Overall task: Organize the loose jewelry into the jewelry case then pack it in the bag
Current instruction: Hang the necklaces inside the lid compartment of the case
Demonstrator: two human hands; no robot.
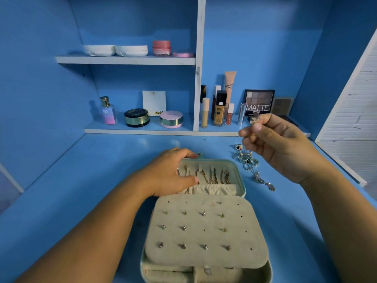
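Currently the case (241,180) lies open on the blue table (102,180); it is a rounded rectangular box with a pale green shell and a beige, velvety lining. The left hand (169,172) grips the raised lid: its fingers are curled over the far rim and the thumb presses the lining. Just right of that thumb, gold chains (212,176) hang in a row above a gathered fabric pocket. Nearer than the left fingers, a soft perforated panel (193,236) carries small metal studs (184,228) in rows.

The right hand (279,144) is raised, its thumb and forefinger clamped together on a small silver piece (254,120); its shape cannot be told. Below these fingers, silver rings (247,159) lie in a cluster on the table, with a silver chain (263,181) just beyond them toward the wrist.

Behind the right fingers, a dark palette (259,103) reads "MATTE". Beyond the left fingers, a white box (154,102) reads "NUDE" and a gold-capped bottle (108,112) reads "SB".
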